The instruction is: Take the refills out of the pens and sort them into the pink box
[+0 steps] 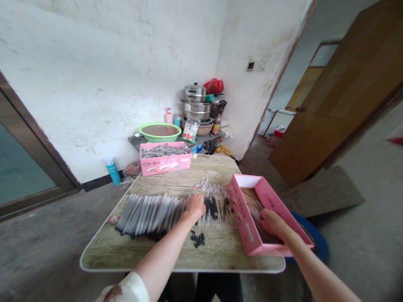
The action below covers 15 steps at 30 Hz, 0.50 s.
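Note:
A long row of clear, pen-like tubes (pixel 146 214) with black near ends lies side by side on the left of the table. At the row's right end is my left hand (pixel 195 206), its fingers curled closed; what they hold is hidden. Thin black rods (pixel 214 207) lie just right of it, with small clear pieces (pixel 209 186) beyond and short black caps (pixel 198 239) nearer me. My right hand (pixel 273 223) reaches into an open pink box (pixel 239 218), fingers curled down by some clear tubes (pixel 255 206). Its fingertips are partly hidden.
Another pink box (pixel 166 162), full of tubes, stands at the table's (pixel 217 262) far edge. Behind it are a green basin (pixel 160 132), stacked steel pots (pixel 197 102) and a bottle (pixel 216 125). A blue round tub (pixel 319 241) sits below the right box. An open wooden door (pixel 340 92) is at right.

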Each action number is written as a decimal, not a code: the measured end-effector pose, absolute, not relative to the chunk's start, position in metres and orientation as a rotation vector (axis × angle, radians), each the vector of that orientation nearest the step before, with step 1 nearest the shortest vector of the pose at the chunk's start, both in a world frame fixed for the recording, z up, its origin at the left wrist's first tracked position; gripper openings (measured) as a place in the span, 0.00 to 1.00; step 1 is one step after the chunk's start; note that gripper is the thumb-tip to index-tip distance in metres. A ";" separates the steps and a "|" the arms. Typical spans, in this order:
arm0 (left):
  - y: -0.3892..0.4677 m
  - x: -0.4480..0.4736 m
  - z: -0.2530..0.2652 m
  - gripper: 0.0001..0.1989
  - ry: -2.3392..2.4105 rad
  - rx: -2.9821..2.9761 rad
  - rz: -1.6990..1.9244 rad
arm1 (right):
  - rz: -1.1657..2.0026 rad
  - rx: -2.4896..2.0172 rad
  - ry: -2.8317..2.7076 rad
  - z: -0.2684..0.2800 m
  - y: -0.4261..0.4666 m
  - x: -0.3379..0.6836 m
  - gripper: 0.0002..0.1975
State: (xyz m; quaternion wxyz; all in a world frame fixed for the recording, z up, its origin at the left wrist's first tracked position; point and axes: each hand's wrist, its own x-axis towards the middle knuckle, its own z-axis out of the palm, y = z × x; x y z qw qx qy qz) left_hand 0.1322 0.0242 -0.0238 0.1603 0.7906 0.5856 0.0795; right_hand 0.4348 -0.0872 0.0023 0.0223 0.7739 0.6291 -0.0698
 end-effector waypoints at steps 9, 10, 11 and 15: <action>0.029 0.141 -0.029 0.15 1.690 2.205 0.239 | -0.499 2.891 2.093 0.054 -0.115 0.400 0.19; 0.029 0.141 -0.030 0.14 1.686 2.201 0.258 | -0.534 2.925 2.129 0.058 -0.121 0.393 0.20; 0.030 0.140 -0.031 0.14 1.682 2.196 0.279 | -0.623 2.969 2.160 0.062 -0.126 0.386 0.20; 0.033 0.137 -0.033 0.15 1.655 2.162 0.393 | -1.608 3.017 2.205 0.070 -0.141 0.354 0.20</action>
